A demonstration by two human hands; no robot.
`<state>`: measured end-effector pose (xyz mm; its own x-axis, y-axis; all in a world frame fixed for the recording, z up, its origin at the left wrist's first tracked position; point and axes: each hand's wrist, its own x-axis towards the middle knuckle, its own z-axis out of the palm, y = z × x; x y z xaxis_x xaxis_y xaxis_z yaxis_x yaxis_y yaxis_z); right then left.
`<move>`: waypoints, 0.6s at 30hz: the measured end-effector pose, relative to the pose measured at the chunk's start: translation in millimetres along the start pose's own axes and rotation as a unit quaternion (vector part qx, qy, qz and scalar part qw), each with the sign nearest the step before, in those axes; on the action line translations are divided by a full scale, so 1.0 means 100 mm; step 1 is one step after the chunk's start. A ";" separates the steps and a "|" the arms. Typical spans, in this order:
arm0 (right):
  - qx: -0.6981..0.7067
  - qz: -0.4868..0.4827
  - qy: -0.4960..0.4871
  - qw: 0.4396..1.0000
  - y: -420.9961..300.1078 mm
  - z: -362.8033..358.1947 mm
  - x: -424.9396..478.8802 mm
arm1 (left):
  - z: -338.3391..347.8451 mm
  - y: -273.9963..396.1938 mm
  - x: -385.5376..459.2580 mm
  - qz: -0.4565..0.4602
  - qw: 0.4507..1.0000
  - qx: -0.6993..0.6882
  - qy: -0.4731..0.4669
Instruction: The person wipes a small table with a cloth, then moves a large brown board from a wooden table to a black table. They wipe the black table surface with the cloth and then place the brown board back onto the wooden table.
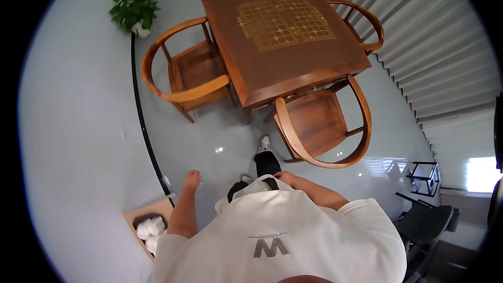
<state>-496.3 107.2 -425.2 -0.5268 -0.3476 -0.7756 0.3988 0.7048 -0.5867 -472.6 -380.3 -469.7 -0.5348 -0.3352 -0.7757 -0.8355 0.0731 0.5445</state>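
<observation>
My left hand [193,180] hangs out over the grey floor, its fingers curled in with nothing seen in them. Close to the hem of my white T-shirt [271,220] is my right hand [286,178]; its fingers are partly hidden, so their grip cannot be told. Ahead stands a square wooden table [298,61] with a gold xiangqi board [285,23] marked on its brown top. A round-backed wooden armchair [314,122] stands at the table's near side, just beyond my right hand. Another wooden armchair [196,67] is on the left side.
More armchairs stand at the table's right [375,27] and far side. A potted plant [135,10] is by the left wall. White rolls fill a wooden box [137,208] at lower left. Grey curtains [424,59], a black-framed stand [425,179] and a dark chair [426,220] are at right.
</observation>
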 end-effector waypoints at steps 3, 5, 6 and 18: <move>0.023 -0.055 0.116 0.991 0.12 -0.25 0.61 | 0.28 0.76 0.26 0.076 0.996 0.029 -0.034; 0.289 -0.069 0.107 0.949 -0.16 -0.61 1.05 | 0.52 1.07 0.50 0.139 0.985 0.080 -0.062; 0.360 -0.068 0.067 0.928 -0.59 -0.80 1.15 | 0.45 1.02 0.61 0.157 0.980 0.095 -0.076; 0.774 -0.030 0.091 0.625 -1.60 -2.59 1.66 | 1.67 2.83 0.67 0.003 0.968 -0.009 -0.252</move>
<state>-841.9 96.6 -399.4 -0.5958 -0.1683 -0.7853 0.5485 -0.7995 -0.2448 -766.0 -225.4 -421.1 -0.5364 0.1668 -0.8273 -0.8327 0.0556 0.5510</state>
